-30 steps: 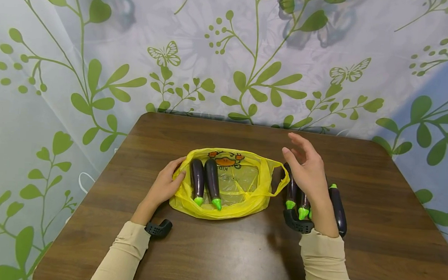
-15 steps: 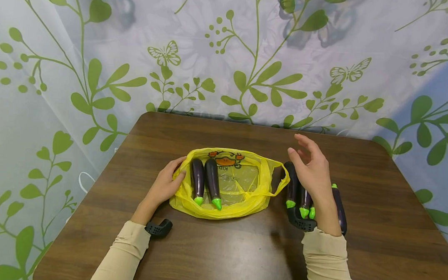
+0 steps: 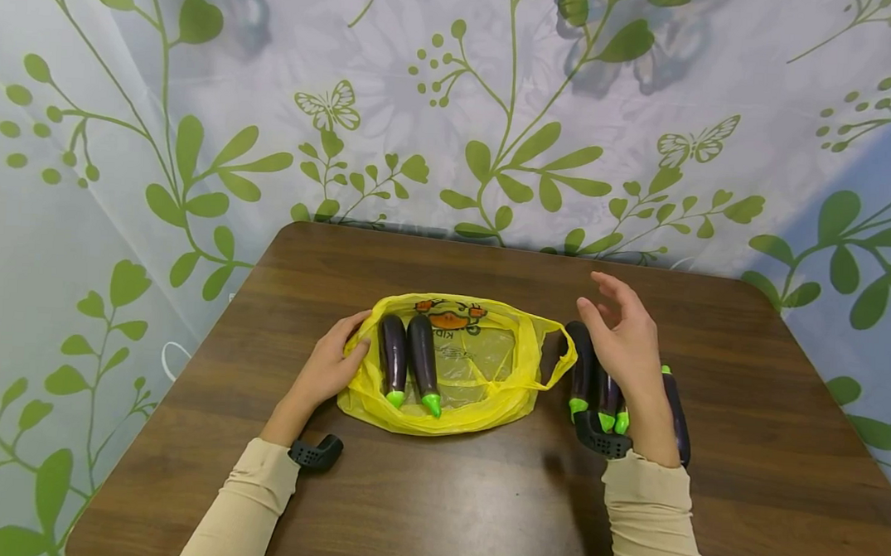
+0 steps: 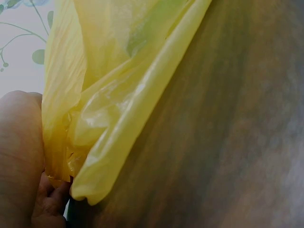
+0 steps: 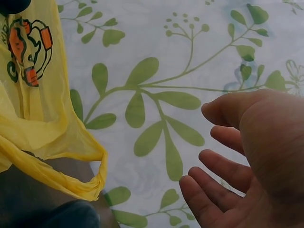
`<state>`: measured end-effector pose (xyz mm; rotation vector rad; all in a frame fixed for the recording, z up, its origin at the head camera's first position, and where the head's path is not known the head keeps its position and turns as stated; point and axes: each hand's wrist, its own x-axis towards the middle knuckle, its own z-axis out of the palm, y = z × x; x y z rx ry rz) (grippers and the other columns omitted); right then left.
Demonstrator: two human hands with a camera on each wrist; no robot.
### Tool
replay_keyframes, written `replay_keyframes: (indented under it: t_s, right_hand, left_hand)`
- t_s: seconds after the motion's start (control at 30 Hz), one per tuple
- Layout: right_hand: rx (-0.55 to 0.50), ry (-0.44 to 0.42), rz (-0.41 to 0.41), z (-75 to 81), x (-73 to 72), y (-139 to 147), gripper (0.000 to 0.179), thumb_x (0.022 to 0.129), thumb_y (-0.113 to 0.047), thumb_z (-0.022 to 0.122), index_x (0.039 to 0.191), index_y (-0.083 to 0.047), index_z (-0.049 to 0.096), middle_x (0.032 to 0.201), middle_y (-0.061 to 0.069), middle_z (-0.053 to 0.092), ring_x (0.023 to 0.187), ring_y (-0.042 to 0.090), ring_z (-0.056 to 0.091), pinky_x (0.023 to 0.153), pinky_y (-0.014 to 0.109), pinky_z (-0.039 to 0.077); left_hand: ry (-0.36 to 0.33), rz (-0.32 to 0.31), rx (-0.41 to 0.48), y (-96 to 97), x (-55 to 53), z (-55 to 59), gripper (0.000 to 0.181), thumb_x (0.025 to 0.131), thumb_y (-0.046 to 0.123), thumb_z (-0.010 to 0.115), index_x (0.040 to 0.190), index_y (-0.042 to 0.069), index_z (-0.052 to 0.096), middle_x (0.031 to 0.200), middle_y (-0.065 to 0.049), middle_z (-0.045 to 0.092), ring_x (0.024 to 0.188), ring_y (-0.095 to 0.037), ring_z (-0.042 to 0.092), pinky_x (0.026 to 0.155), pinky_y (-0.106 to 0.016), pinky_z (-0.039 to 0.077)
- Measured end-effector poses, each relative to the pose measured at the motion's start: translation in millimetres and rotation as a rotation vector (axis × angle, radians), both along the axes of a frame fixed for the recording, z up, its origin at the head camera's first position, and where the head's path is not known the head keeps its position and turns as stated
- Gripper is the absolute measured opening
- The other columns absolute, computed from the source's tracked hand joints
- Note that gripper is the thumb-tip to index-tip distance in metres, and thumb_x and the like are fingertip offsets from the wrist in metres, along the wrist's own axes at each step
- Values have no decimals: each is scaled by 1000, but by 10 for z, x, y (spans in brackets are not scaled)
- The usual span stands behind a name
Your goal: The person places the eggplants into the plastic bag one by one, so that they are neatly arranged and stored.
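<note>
A yellow plastic bag (image 3: 518,401) lies on the table with its mouth spread wide, a printed cartoon face on its far inner wall. Inside, against its left side, two glossy dark eggplants (image 3: 393,354) rest side by side, green stems toward me. My left hand (image 3: 330,364) pinches the bag's left rim, thumb over the edge; most of its fingers are hidden behind the plastic. To the right of the bag, several more eggplants (image 3: 582,367) lie in a group, partly covered by my right hand (image 3: 625,340). That hand hovers over them, fingers loosely bent and holding nothing.
The bag's handle loop (image 3: 561,358) reaches right, close to the nearest loose eggplant. Both wrists wear black camera bands (image 3: 317,453). A brown wooden table (image 3: 443,510) ends at a leaf-patterned curtain (image 3: 394,85) behind. A white cable (image 3: 173,357) hangs past the left edge.
My right hand has drifted slightly right and toward me, baring more of the eggplants beneath it. The left hand, the bag and the eggplants have stayed put.
</note>
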<state>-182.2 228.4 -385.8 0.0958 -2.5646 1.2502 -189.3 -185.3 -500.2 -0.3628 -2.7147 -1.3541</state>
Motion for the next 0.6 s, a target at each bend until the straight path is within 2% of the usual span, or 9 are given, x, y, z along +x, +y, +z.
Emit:
replay_keyframes:
  t_s: [0.3, 0.6]
  right_hand:
    - [21, -56, -23, -49, -21, 32, 56, 105, -31, 59, 156, -13, 45, 149, 24, 51, 130, 47, 56, 105, 61, 48]
    - [55, -120, -20, -147, -66, 64, 60, 106, -33, 56, 159, -12, 39, 153, 26, 46, 131, 50, 54, 104, 64, 48]
  left_hand:
    - [1, -3, -8, 6, 4, 16, 52, 106, 20, 53, 156, 9, 42, 153, -17, 49, 140, -37, 48, 115, -56, 40]
    - [7, -11, -7, 4, 3, 16, 52, 106, 19, 54, 156, 9, 42, 153, -18, 49, 140, -37, 49, 114, -57, 41]
